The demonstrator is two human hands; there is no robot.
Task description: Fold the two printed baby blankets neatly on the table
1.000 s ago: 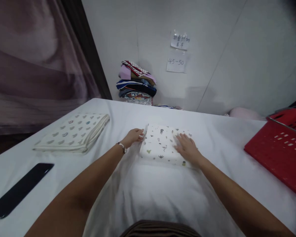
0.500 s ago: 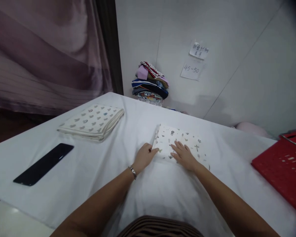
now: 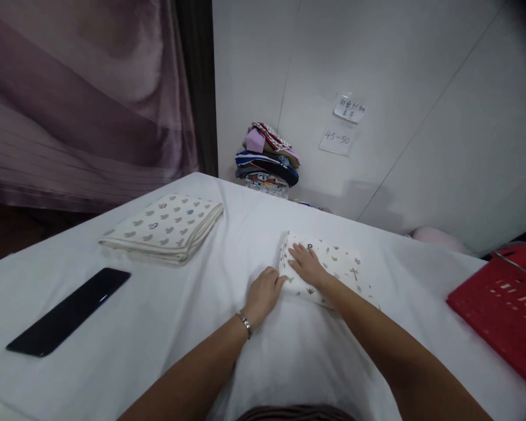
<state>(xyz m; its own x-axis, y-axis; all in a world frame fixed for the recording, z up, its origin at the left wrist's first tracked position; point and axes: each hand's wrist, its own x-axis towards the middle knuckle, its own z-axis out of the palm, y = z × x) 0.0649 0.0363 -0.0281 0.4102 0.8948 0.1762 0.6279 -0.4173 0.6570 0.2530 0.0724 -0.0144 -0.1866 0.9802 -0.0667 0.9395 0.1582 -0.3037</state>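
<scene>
A folded white cloth with small plant prints (image 3: 339, 266) lies on the white-covered table (image 3: 232, 234). My left hand (image 3: 265, 292), with a bracelet on its wrist, pinches the cloth's near left corner between thumb and curled fingers. Flat on top of the cloth, near its left edge, rests my right hand (image 3: 309, 266), fingers spread. To the left lies another folded cloth with grey prints (image 3: 166, 225), touched by neither hand.
A long black flat object (image 3: 72, 310) lies at the left. At the right edge stands a red perforated basket (image 3: 504, 304). Behind the table are a stack of folded fabrics (image 3: 267, 161) and a wall with paper signs (image 3: 337, 139). A pinkish curtain (image 3: 83, 105) hangs at the left.
My right hand has slid across the plant-print cloth toward its left edge. My left hand stays at the near left corner. The camera view has shifted slightly.
</scene>
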